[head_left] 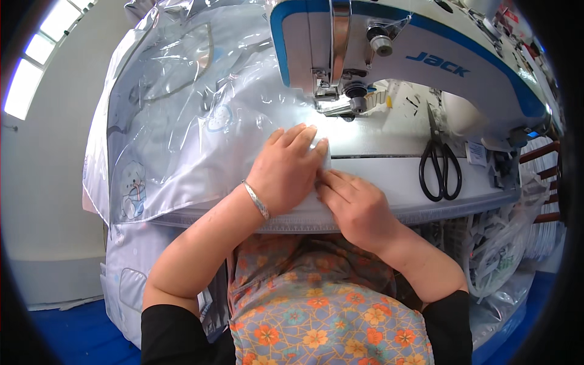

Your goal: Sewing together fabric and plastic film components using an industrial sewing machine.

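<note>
A pale fabric with cartoon bear prints and a clear plastic layer spreads over the left of the sewing table. My left hand lies on its right part, fingers stretched toward the machine's lit needle area, pressing the cloth down. Close beside it, my right hand has its fingers bent and closed at the cloth's right edge, near the front of the table. The fingertips partly hide that edge. Just beyond my left fingertips is the presser foot area of the white and blue sewing machine; glare hides the needle.
Black-handled scissors lie on the table to the right. A ruler strip runs along the table's front edge. Clear plastic bags hang at the right, and more printed fabric drapes below the table at the left.
</note>
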Demonstrator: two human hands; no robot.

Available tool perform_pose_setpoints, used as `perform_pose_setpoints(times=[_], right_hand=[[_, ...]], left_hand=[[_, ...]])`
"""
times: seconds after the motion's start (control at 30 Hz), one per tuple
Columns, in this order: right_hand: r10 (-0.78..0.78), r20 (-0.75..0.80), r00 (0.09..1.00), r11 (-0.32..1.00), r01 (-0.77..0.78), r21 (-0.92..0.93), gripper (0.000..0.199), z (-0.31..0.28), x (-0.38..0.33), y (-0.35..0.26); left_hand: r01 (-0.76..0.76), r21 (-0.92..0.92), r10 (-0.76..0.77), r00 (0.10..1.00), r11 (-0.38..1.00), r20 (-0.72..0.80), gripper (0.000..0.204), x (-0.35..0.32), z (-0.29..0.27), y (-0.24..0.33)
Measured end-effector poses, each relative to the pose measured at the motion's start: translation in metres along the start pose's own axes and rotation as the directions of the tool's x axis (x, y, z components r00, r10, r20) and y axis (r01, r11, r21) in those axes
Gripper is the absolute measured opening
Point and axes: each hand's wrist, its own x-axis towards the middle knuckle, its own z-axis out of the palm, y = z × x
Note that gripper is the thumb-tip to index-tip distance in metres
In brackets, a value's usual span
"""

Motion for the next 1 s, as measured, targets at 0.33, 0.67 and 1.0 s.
perform_pose_setpoints(times=[0.33, 0.67, 1.0], right_hand=[[0.052, 0.024, 0.998, 0.986, -0.055, 0.158, 0.027, -0.014, 0.007, 0.026], [0.584, -0.086, 0.807, 0.761, -0.582, -0.287, 0.048, -0.112, -0.075, 0.102], [0.361, 0.901, 0.242, 0.649, -0.759, -0.056, 0.079, -0.15, 0.064, 0.092]], left_hand=[[-0.075, -0.167, 0.082, 0.996, 0.983, 0.037, 0.039, -0.005, -0.004, -0.009], [0.034, 0.073, -0.031, 0.998, 0.997, -0.049, 0.017, -0.008, 0.016, 0.026], [0.095, 0.058, -0.083, 0.98, 0.994, -0.18, 0.019, -0.02, 0.016, 0.032]])
